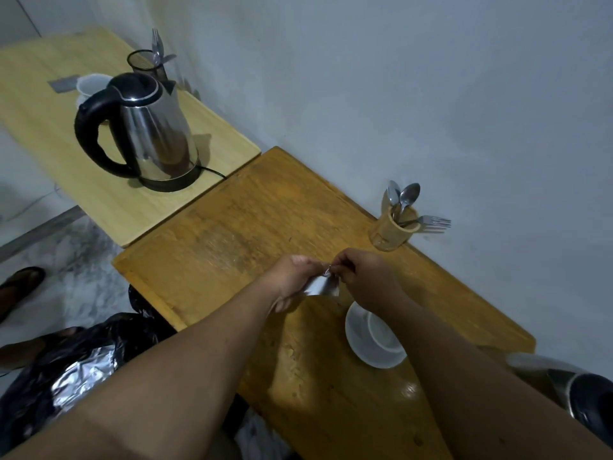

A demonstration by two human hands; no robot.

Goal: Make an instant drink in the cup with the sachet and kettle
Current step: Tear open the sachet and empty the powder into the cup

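Note:
A small silver sachet (322, 287) is held between both hands above the darker wooden table (252, 227). My left hand (292, 277) grips its left side, and my right hand (361, 277) pinches its top right corner. Just below the sachet, a white cup (381, 330) stands on a white saucer (360, 343); my right forearm covers part of it. The steel kettle (156, 127) with a black handle and lid sits on its base on the lighter table (59, 154) at the far left, out of reach of both hands.
A wooden holder (393, 230) with spoons and a fork stands by the wall. A black mesh holder (146, 63) with cutlery and another white cup (91, 86) sit behind the kettle. A black bag (83, 356) with foil lies on the floor, near sandalled feet (20, 287).

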